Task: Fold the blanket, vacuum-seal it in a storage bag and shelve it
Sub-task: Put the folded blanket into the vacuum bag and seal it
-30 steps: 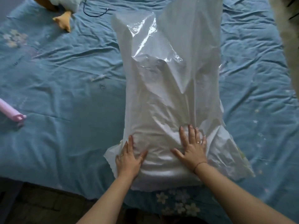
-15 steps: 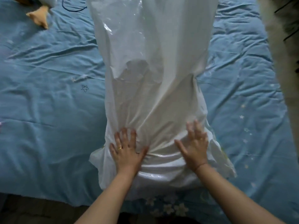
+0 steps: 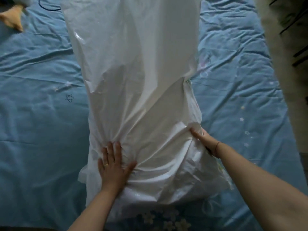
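Under both hands, at the near edge of the bed: the storage bag [image 3: 136,97], white, translucent, heavily creased. Its filled end lies nearest me, and a pale bulk shows through the plastic there. I read it as the folded blanket [image 3: 166,185], inside the bag, between and just below the two hands. Beyond the hands the bag is slack and rises toward the camera.

The left hand [image 3: 113,165] lies flat on top of the bag with fingers spread and straight, palm pressing down. Creases fan out from its fingertips.

The right hand [image 3: 205,140] is well apart from the left, at the bag's right flank. Its thumb lies across the plastic. The fingers are hidden behind the bag's side, so I cannot tell whether they grip.

The bag rests on a blue bed sheet [image 3: 41,130], wrinkled on both sides of the hands. Far beyond the left hand is an orange plush foot [image 3: 13,20].
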